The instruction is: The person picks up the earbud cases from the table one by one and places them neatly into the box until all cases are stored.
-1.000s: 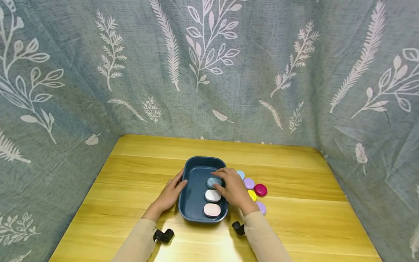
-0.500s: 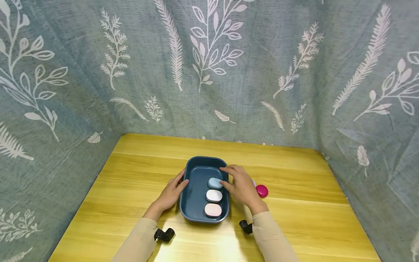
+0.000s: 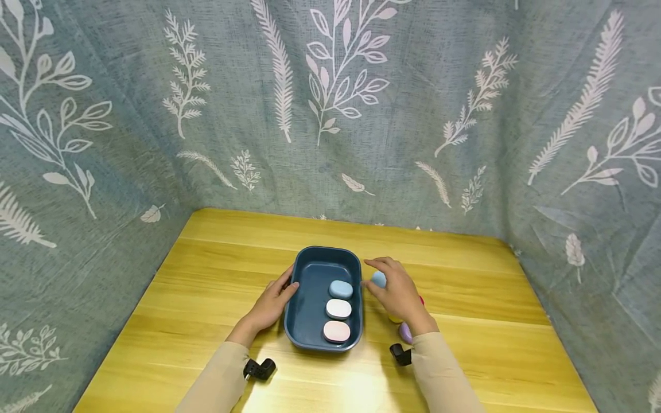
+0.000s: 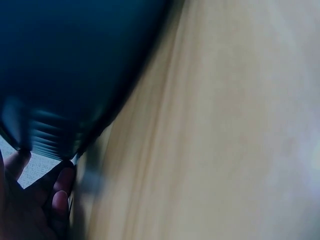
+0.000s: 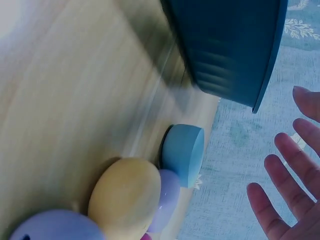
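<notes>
A dark blue rectangular tub (image 3: 308, 310) with rounded corners sits on the table. Three oval, soap-like bars lie in a column along its right side: light blue (image 3: 341, 289), white (image 3: 338, 309) and pale pink (image 3: 337, 331). My left hand (image 3: 269, 303) holds the tub's left side, its thumb over the rim and the fingers against the outer wall. Just right of the tub, my right hand (image 3: 396, 289) is spread above the table with nothing in it. Beneath and beside it rest a light blue bar (image 5: 184, 154), a yellow one (image 5: 127, 197) and purple ones (image 5: 57, 227).
The wooden table (image 3: 206, 310) carries everything. A grey-green cloth (image 3: 289, 172) with white leaf prints hangs behind it and at both sides. Part of a magenta piece (image 3: 422, 300) shows behind my right hand. A black wrist camera (image 3: 260, 370) sits by each sleeve.
My right hand has let go of the light blue bar in the tub and moved right, out over the rim, to above the loose pieces. The left hand stays on the tub.
</notes>
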The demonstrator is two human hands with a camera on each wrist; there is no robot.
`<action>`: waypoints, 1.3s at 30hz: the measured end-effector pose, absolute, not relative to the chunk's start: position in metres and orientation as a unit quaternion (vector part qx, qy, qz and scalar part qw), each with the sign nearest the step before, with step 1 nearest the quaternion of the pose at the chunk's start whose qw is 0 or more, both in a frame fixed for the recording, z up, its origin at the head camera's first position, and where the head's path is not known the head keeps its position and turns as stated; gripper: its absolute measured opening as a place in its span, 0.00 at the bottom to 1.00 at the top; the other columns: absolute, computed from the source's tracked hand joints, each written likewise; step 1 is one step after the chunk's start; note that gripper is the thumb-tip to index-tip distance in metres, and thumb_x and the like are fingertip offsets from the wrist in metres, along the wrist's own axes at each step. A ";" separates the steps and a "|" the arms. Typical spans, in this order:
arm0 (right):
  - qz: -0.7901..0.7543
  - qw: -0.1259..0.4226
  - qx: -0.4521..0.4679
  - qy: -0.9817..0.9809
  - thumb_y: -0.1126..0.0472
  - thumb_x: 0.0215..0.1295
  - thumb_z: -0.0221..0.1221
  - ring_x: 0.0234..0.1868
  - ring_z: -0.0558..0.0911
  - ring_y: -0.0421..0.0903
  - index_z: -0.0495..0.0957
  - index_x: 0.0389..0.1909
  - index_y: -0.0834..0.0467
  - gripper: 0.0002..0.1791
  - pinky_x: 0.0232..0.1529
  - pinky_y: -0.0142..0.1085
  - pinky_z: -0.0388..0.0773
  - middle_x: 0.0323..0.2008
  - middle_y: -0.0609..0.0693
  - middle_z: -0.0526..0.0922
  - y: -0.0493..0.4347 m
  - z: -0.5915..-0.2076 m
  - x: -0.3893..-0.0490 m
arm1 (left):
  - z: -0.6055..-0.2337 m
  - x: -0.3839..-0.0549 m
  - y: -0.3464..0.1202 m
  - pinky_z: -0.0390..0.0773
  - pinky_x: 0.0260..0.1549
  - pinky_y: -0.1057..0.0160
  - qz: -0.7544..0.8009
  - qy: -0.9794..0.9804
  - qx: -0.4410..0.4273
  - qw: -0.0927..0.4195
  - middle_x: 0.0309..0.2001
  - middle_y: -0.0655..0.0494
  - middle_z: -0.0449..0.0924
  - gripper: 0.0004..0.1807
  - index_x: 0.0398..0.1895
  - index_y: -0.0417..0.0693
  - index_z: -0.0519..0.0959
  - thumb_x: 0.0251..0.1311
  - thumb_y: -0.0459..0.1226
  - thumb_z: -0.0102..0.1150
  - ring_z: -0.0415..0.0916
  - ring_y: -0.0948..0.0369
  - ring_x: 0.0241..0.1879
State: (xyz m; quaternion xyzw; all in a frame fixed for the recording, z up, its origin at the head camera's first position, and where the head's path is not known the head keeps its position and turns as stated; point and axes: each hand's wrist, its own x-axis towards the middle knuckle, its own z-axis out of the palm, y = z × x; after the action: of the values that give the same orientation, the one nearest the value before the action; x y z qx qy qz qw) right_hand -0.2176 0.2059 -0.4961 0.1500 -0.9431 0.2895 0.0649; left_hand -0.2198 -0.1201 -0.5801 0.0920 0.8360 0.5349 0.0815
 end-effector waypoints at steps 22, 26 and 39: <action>0.283 0.041 0.093 -0.954 0.61 0.64 0.71 0.66 0.75 0.62 0.80 0.65 0.57 0.27 0.65 0.60 0.73 0.65 0.58 0.78 0.224 -0.516 -0.229 | -0.582 -0.222 -0.120 0.66 0.68 0.40 0.527 0.841 0.094 0.077 0.74 0.53 0.70 0.32 0.81 0.80 0.54 0.77 0.62 0.45 0.67 0.53 0.65; 0.271 0.024 0.095 -0.958 0.62 0.64 0.70 0.67 0.74 0.65 0.80 0.65 0.59 0.27 0.65 0.61 0.72 0.66 0.60 0.77 0.226 -0.519 -0.232 | -0.582 -0.222 -0.121 0.65 0.69 0.39 0.530 0.839 0.093 0.079 0.74 0.53 0.69 0.32 0.81 0.81 0.54 0.77 0.62 0.45 0.67 0.52 0.66; 0.240 -0.020 0.113 -0.964 0.65 0.64 0.70 0.68 0.74 0.67 0.81 0.64 0.61 0.26 0.68 0.60 0.70 0.68 0.62 0.75 0.227 -0.526 -0.239 | -0.583 -0.222 -0.123 0.63 0.71 0.38 0.533 0.838 0.093 0.079 0.76 0.53 0.67 0.32 0.81 0.82 0.54 0.77 0.62 0.46 0.65 0.51 0.68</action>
State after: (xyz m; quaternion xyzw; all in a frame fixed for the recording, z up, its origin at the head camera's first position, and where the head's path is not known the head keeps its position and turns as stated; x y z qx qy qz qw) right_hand -0.2394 0.2269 -0.5257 0.1132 -0.9639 0.2400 -0.0196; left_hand -0.2215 -0.1228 -0.5826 0.0930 0.8375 0.5326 0.0791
